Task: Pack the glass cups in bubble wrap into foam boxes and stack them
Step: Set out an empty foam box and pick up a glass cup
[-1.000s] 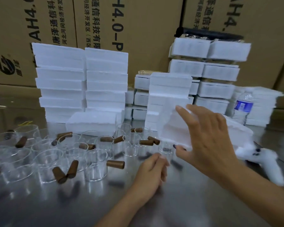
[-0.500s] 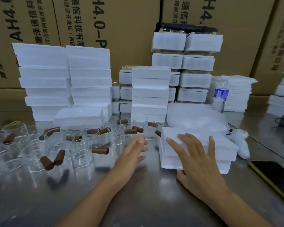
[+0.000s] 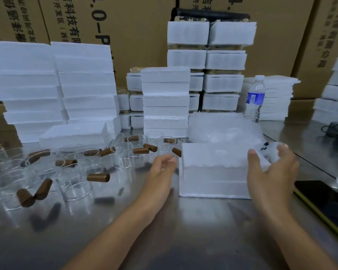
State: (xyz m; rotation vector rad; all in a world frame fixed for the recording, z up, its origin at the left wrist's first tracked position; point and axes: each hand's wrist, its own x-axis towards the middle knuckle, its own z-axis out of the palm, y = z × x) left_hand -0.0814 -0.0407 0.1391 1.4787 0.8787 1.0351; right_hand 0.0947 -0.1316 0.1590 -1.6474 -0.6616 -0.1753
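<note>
Foam box (image 3: 215, 172) sits between left hand (image 3: 161, 168) and right hand (image 3: 271, 172), fingers relaxed, gripping nothing.

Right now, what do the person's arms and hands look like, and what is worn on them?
Both forearms are bare, with no sleeves in view. The left hand and right hand wear no gloves, rings, watch or bracelet. Fingernails look short and unpainted.

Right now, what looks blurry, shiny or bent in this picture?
Head view: the right hand is smeared by motion; the steel table mirrors the glass cups and brown corks as dark smudges; the foam stacks at the left edge lean, a wide-angle effect.
</note>
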